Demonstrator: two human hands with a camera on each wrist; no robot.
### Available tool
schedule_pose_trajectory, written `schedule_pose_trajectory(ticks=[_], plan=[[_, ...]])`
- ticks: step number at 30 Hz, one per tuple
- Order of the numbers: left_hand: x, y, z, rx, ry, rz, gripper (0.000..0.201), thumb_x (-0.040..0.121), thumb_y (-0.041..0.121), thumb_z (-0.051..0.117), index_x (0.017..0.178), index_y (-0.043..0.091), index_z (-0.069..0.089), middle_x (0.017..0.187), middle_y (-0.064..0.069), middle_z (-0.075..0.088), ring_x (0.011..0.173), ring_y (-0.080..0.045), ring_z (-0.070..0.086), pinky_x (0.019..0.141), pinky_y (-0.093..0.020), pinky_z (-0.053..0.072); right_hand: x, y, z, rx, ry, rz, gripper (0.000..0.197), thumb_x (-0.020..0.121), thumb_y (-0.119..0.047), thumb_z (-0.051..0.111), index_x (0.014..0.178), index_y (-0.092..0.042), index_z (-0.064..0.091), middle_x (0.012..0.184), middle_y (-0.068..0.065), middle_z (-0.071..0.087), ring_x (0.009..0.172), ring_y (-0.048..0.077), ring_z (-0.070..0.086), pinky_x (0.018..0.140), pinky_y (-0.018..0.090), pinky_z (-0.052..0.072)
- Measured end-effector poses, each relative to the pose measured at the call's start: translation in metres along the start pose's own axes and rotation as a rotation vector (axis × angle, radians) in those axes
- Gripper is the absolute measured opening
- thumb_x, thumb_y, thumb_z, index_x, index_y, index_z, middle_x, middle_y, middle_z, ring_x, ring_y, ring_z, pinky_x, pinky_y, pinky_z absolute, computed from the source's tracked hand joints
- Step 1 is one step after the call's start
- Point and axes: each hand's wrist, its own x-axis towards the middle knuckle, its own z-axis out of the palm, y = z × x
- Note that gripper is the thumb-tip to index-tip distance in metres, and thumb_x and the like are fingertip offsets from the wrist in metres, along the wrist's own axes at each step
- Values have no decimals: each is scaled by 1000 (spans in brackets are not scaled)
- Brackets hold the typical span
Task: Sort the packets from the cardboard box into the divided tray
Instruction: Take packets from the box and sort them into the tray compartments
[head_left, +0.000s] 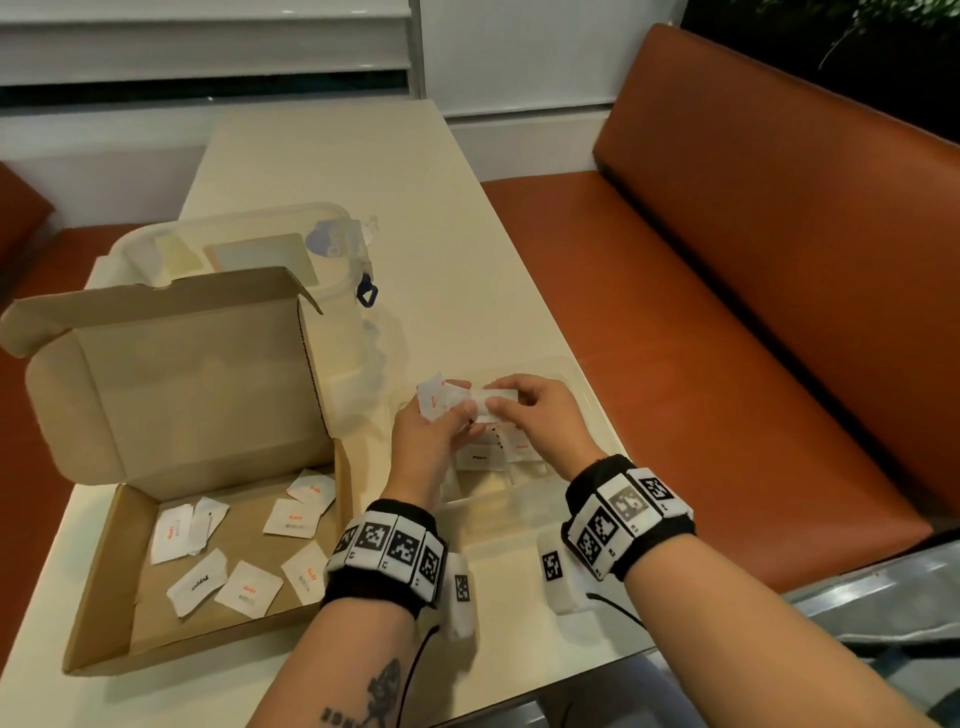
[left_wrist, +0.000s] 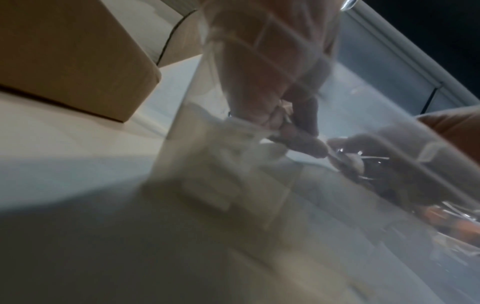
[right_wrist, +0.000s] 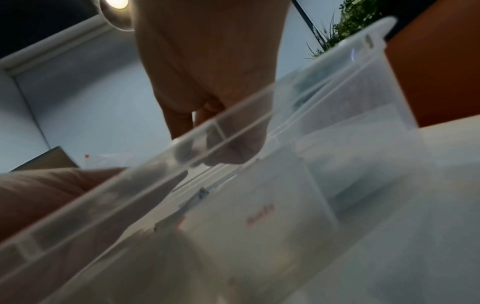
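Observation:
An open cardboard box (head_left: 104, 613) at the left holds several white packets (head_left: 248, 581) with red or black print. To its right stands the clear divided tray (head_left: 597, 410), with a few packets (head_left: 480, 457) in its compartments. Both hands hover over the tray. My left hand (head_left: 441, 421) holds a small bunch of white packets (head_left: 435, 397). My right hand (head_left: 524, 410) pinches one white packet (head_left: 498, 400) at that bunch. In both wrist views the hands show blurred through the tray wall (right_wrist: 259, 131).
A clear lidded plastic container (head_left: 270, 244) with a blue clip stands behind the box. The raised box lid (head_left: 182, 374) stands left of the tray. An orange bench (head_left: 753, 312) runs along the table's right edge. The table's near edge is close to the tray.

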Motion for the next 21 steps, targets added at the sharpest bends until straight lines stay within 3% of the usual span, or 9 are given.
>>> schedule_pose_trajectory(ticks=[2, 5, 7, 9, 10, 15, 19, 21], plan=[[0, 1, 0, -6, 18, 11, 18, 87, -1, 63, 98, 13, 65, 90, -8, 68, 79, -16, 71, 63, -26, 57, 2, 0, -1, -39, -31, 40, 5, 83, -12, 68, 86, -15, 69, 78, 1, 65, 70, 13, 58, 70, 29, 50], [0, 2, -1, -14, 24, 18, 18, 86, 1, 65, 99, 13, 65, 91, -11, 67, 80, -18, 70, 63, -28, 58, 1, 1, -3, -80, -87, 84, 4, 83, -10, 69, 87, -11, 68, 82, 7, 67, 72, 16, 61, 71, 30, 53], [0, 3, 0, -19, 28, 15, 17, 86, 2, 65, 99, 13, 64, 90, -11, 67, 79, -17, 70, 64, -28, 58, 0, 0, -6, -111, -87, 52, 3, 84, -11, 69, 87, -11, 68, 79, 5, 67, 70, 12, 61, 68, 20, 52], [-1, 2, 0, -54, 38, 13, 16, 86, 3, 65, 99, 13, 63, 88, -10, 67, 81, -16, 70, 66, -26, 58, 0, -3, -13, -196, -42, 2, 1, 84, -12, 69, 84, -13, 69, 70, -4, 63, 62, 3, 55, 57, 5, 42], [0, 2, 0, -77, 43, 11, 15, 87, 5, 64, 100, 12, 63, 88, -10, 67, 84, -18, 70, 69, -25, 58, 0, -4, -18, -261, -22, -19, 2, 84, -13, 68, 83, -14, 70, 67, -8, 61, 59, 0, 52, 53, 3, 39], [0, 2, 1, -128, 43, 12, 12, 92, 10, 59, 104, 10, 61, 87, -10, 67, 83, -20, 70, 69, -24, 58, -1, -4, -34, -637, -154, 1, 4, 85, -19, 68, 84, -17, 71, 68, -11, 59, 58, -1, 49, 51, 10, 34], [0, 3, 1, -134, 50, 2, 14, 95, 18, 57, 105, 9, 61, 94, -15, 70, 88, -23, 72, 68, -23, 58, -1, 5, -29, -755, -207, 11, 5, 83, -20, 71, 84, -16, 73, 75, -8, 63, 60, -1, 49, 55, 12, 34], [0, 4, 1, -141, 53, -9, 16, 95, 21, 56, 104, 10, 62, 94, -15, 71, 88, -23, 72, 66, -22, 58, -2, 11, -25, -783, -178, -11, 6, 82, -21, 72, 85, -17, 74, 73, -14, 55, 63, 0, 46, 55, 11, 30]])
